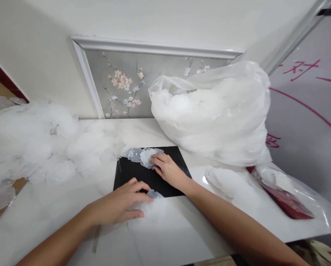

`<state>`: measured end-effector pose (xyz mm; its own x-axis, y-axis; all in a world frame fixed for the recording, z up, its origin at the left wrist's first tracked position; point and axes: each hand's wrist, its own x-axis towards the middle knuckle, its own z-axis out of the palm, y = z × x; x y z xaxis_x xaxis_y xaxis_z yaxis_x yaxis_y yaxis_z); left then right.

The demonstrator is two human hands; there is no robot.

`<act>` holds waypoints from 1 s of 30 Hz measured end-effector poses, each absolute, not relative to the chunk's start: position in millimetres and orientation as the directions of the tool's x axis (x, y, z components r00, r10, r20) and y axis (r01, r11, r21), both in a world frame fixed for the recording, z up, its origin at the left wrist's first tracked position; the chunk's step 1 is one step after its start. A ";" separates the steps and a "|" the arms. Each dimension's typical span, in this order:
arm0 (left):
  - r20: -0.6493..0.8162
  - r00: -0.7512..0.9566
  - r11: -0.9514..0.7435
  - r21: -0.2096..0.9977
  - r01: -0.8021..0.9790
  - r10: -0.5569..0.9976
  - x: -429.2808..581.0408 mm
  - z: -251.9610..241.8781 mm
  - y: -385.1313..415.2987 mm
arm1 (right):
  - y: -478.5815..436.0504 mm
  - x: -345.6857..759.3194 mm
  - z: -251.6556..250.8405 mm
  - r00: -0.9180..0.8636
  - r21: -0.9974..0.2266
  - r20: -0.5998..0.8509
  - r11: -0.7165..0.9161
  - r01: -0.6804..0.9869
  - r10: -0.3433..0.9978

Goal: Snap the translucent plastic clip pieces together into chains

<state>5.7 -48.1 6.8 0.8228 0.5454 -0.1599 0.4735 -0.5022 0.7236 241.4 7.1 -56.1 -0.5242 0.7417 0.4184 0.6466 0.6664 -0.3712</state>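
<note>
A black sheet (132,173) lies on the white table (57,210) in front of me. Along its far edge sits a row of several small translucent white pieces (140,155), overlapping one another. My right hand (168,170) rests on the black sheet with its fingers stretched flat onto the right end of that row. My left hand (121,202) lies at the sheet's near edge, fingers curled and pinching one translucent piece (154,193) from a small pile of the same pieces (151,210) under it.
A big heap of loose white pieces (38,147) covers the table's left side. A full clear plastic bag (215,114) stands at the right, with a smaller bag (232,184) and a red packet (287,203) beside it. A framed flower panel (121,85) leans on the wall behind.
</note>
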 end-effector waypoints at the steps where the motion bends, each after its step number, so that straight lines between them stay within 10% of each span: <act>1: -0.166 0.844 -0.521 0.722 0.456 0.510 7.8 10.1 -51.5 | 7.2 241.6 -54.4 -0.535 -0.341 0.404 0.665 0.664 0.742; 14: 0.227 0.440 -0.467 0.672 0.575 0.869 15.8 -21.3 24.8 | 14.3 244.7 -58.0 -0.392 -0.493 0.415 0.565 0.661 0.821; 24: 0.272 0.396 -0.472 0.635 0.611 0.877 8.2 -12.2 12.4 | 5.0 246.6 -46.7 -0.232 -0.930 0.289 0.330 0.164 0.929; 30: 0.092 0.512 -0.409 0.727 0.552 0.854 -8.9 -5.4 -13.8 | 6.3 252.1 -54.4 -0.313 -0.967 0.161 0.213 0.139 0.936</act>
<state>-8.9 -13.8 -5.4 0.5116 0.8542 0.0924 0.5516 -0.4090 0.7269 252.1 6.3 -54.4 -0.3129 0.9361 0.1607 0.1391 0.2126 -0.9672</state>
